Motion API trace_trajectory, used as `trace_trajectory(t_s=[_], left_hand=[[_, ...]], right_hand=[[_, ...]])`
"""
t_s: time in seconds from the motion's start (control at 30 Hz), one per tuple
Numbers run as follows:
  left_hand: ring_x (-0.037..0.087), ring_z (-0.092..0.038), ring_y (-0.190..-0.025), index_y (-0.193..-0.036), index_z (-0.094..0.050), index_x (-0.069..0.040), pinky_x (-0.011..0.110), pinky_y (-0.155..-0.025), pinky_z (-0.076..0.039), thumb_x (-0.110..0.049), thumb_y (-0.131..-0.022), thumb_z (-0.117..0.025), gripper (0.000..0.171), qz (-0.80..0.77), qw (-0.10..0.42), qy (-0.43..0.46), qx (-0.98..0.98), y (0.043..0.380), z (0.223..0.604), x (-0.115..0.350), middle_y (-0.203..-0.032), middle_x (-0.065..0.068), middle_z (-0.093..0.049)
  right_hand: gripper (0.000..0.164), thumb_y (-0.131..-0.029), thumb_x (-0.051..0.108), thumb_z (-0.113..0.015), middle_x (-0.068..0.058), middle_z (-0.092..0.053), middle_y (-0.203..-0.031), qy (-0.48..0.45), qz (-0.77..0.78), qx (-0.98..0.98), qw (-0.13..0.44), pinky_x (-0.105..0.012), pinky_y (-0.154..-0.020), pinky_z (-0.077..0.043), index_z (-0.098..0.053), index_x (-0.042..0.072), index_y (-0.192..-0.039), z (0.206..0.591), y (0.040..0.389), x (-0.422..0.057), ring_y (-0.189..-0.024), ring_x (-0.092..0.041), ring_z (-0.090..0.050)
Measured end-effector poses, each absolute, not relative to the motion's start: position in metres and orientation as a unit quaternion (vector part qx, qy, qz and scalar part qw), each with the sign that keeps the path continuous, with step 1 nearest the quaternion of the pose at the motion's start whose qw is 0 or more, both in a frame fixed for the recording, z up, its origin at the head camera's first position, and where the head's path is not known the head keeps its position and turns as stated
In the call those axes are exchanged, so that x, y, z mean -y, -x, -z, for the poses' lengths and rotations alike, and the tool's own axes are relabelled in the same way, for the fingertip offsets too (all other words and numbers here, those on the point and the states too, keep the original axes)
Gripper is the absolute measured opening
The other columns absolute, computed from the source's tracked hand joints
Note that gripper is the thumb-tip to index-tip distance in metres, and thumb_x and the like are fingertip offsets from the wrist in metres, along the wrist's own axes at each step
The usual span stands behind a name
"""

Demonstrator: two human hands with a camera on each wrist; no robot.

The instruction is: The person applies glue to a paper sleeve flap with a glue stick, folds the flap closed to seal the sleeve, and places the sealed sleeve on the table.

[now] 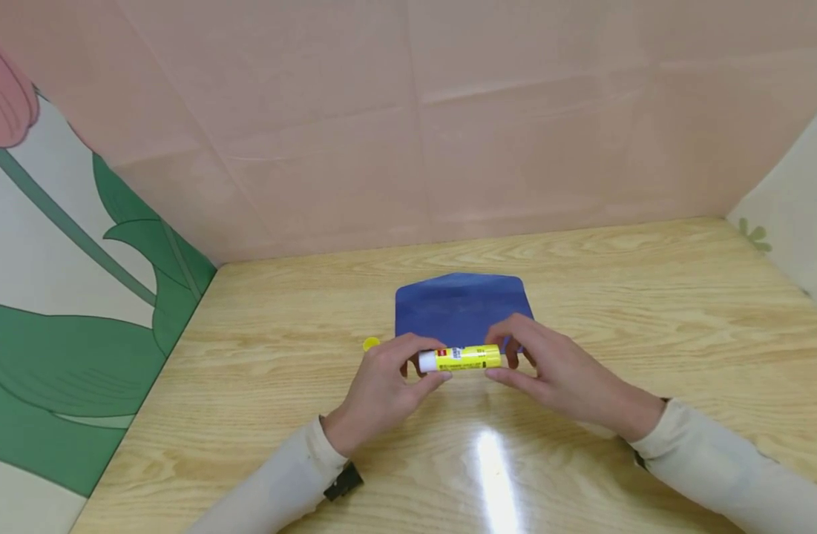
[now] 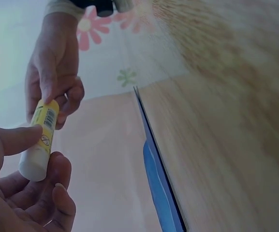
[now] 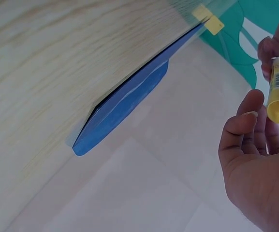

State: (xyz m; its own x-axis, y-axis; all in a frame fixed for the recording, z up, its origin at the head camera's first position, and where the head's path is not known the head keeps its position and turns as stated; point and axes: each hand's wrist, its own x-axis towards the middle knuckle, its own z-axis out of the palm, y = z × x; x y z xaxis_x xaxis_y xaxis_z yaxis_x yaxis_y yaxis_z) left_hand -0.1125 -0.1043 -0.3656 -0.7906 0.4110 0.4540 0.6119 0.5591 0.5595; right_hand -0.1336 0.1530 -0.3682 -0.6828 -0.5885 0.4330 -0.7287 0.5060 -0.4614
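Note:
A glue stick (image 1: 463, 357) with a yellow body and a white end is held level between both hands, above the table in front of a blue envelope (image 1: 458, 308). My left hand (image 1: 384, 378) pinches its white end between thumb and fingers. On the other side, my right hand (image 1: 562, 367) grips the yellow end with thumb and forefinger. That end has a round yellow rim in the right wrist view, where the thumb covers part of the glue stick (image 3: 278, 89). The envelope's flap points away from me, and its near edge is partly hidden by the hands.
A small yellow cap (image 1: 371, 343) sits on the wooden table (image 1: 248, 386), left of the envelope. Pink sheeting (image 1: 408, 133) rises behind the table. A panel with painted green leaves (image 1: 67, 363) borders the left side, and a pale panel (image 1: 795, 200) the right.

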Motion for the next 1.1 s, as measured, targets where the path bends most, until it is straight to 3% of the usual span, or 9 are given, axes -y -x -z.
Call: trace_trajectory(t_s=[0.33, 0.67, 1.1], left_hand=[[0.01, -0.054, -0.065, -0.103, -0.068, -0.016, 0.014, -0.056, -0.041, -0.022, -0.079, -0.078, 0.026, 0.362, 0.142, 0.294, 0.873, 0.1121, 0.3657, 0.104, -0.09, -0.006, -0.068], [0.012, -0.056, -0.067, -0.099, -0.068, -0.015, 0.013, -0.056, -0.04, -0.018, -0.077, -0.08, 0.025, 0.363, 0.143, 0.305, 0.869, 0.1114, 0.3657, 0.1042, -0.096, -0.004, -0.071], [0.013, -0.056, -0.066, -0.096, -0.069, -0.014, 0.012, -0.056, -0.039, -0.015, -0.076, -0.081, 0.024, 0.356, 0.146, 0.308, 0.87, 0.1123, 0.3685, 0.1045, -0.094, -0.003, -0.071]], right_hand=[[0.034, -0.083, 0.028, -0.074, 0.021, -0.049, -0.094, -0.391, -0.316, 0.858, 0.111, -0.012, -0.056, -0.038, -0.052, 0.027, -0.11, 0.3685, 0.1336, -0.1536, -0.073, -0.002, -0.049], [0.031, -0.082, 0.029, -0.075, 0.021, -0.05, -0.092, -0.391, -0.314, 0.858, 0.113, -0.012, -0.054, -0.037, -0.053, 0.028, -0.104, 0.3674, 0.1327, -0.1543, -0.075, 0.005, -0.044], [0.028, -0.083, 0.03, -0.074, 0.021, -0.05, -0.089, -0.384, -0.312, 0.862, 0.107, -0.013, -0.049, -0.035, -0.054, 0.03, -0.103, 0.3672, 0.1319, -0.1542, -0.071, 0.003, -0.044]])
